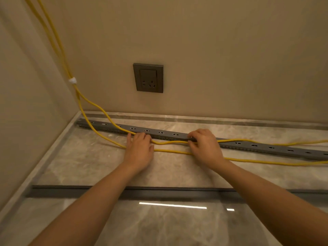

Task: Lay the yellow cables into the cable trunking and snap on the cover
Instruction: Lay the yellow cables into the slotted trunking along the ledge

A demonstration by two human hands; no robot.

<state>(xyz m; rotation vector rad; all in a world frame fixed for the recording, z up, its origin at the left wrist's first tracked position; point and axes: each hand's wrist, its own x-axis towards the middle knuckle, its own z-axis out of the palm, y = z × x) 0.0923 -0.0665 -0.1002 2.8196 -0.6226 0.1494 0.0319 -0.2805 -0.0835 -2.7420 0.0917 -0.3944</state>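
A long grey slotted cable trunking (159, 133) lies on the marble floor near the back wall, running from the left corner off to the right. Two yellow cables (170, 142) drop down the left wall, bound by a white tie (72, 80), and run along the floor. One crosses the trunking; the other (248, 159) lies in front of it. My left hand (139, 150) has its fingers curled over a cable at the trunking's front edge. My right hand (204, 145) pinches the cable against the trunking. The grey cover strip (159, 191) lies apart, nearer to me.
A grey wall socket (148, 78) sits on the back wall above the trunking. Walls close off the left and back sides. The glossy marble floor (168, 226) extends toward me in front of the cover strip.
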